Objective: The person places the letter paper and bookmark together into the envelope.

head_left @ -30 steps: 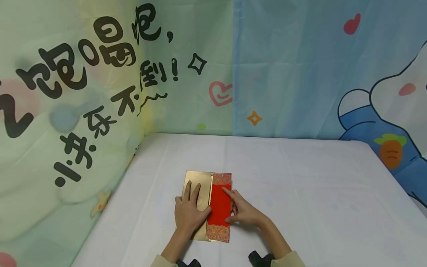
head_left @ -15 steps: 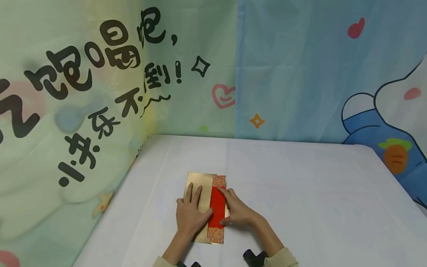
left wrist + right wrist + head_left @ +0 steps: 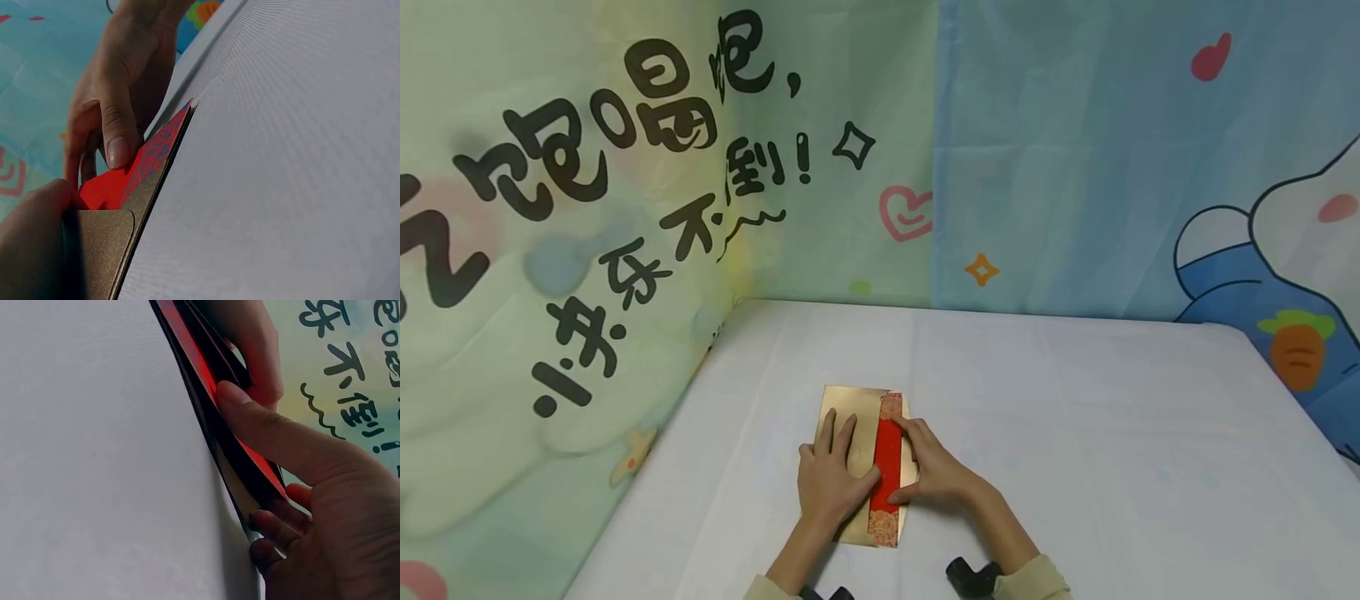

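Note:
A folded gold and red card [image 3: 861,404] lies on the white table. Its red panel [image 3: 887,454], with patterned bands at both ends, is tilted up along the right side and looks narrow from the head. Spread flat over the gold panel is my left hand [image 3: 833,483], its thumb beside the fold. My right hand [image 3: 943,475] pinches the red panel by its right edge. In the right wrist view the right thumb [image 3: 281,434] presses the red face while the other fingers curl behind it, and a gap shows between the layers. In the left wrist view the gold panel [image 3: 100,250] ends under my left thumb.
The white tablecloth [image 3: 1075,433] stretches out around the card. Printed fabric walls [image 3: 820,233] with lettering and cartoon shapes stand along the left and back edges of the table. A black wrist mount [image 3: 973,577] sits at the right wrist.
The right hand has moved left, tipping the red panel up and over toward the left hand; a gold layer now shows at its right. The left hand stays on the gold panel.

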Demonstrator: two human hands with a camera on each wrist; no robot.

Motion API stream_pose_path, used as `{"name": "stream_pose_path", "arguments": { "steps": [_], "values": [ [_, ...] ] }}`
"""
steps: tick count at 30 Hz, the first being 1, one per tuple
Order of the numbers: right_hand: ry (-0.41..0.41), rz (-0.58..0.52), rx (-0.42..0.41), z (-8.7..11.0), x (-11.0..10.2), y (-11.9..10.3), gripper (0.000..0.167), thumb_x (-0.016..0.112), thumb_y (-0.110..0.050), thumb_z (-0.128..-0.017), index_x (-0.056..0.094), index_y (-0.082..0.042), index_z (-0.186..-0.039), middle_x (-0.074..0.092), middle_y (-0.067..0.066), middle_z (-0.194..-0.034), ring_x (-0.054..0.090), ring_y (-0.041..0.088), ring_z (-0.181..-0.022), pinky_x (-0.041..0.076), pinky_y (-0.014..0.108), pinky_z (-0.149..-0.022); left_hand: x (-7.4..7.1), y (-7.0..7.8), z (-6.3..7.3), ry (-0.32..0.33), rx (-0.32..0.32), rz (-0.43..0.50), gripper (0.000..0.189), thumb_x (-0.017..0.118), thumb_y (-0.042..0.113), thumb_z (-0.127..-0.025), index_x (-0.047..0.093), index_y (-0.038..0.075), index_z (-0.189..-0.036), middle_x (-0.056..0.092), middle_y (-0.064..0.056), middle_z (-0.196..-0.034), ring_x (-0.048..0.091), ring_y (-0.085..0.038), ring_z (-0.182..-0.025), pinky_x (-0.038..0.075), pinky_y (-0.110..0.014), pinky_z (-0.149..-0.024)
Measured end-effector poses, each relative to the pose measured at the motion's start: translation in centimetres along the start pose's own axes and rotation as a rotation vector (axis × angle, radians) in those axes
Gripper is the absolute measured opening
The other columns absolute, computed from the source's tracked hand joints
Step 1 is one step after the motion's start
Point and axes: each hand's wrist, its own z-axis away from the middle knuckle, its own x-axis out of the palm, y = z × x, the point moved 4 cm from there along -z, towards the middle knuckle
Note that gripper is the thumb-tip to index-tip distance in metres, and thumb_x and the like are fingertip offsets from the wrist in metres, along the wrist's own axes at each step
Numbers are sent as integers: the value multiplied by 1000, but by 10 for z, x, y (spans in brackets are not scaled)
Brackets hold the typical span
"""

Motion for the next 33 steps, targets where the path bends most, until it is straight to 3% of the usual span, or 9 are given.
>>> {"name": "stream_pose_path", "arguments": {
  "steps": [4, 11, 16, 33],
  "values": [
    [1, -1, -17, 2, -1, 2, 113, 85, -40, -57, 22, -7, -145, 36, 5, -129, 39, 18, -111, 37, 34, -91, 0, 0, 0, -5, 0, -7, 74, 59, 52, -67, 49, 24, -135, 35, -7, -145, 41, -27, -72, 33, -26, -53],
    [-31, 52, -19, 3, 3, 4, 122, 83, -50, -53, 16, -11, -148, 30, 3, -138, 28, 17, -127, 31, 44, -101, -2, 1, 0, 1, 10, -7, 73, 60, 51, -67, 49, 23, -134, 36, -8, -144, 41, -28, -71, 33, -26, -52],
    [-6, 90, -23, -2, 7, 3, 127, 81, -58, -51, 13, -14, -149, 29, 2, -139, 28, 17, -127, 32, 43, -100, -2, 1, -1, -2, 10, -17, 74, 59, 53, -68, 48, 23, -135, 34, -8, -145, 42, -29, -72, 35, -27, -54],
    [18, 164, -83, -6, 12, -2, 128, 79, -59, -54, 8, -12, -149, 27, 2, -144, 28, 20, -128, 29, 45, -101, 2, -1, -1, 7, 36, -28, 76, 58, 55, -69, 47, 22, -136, 33, -10, -145, 42, -30, -73, 34, -29, -56]
  ]
}}
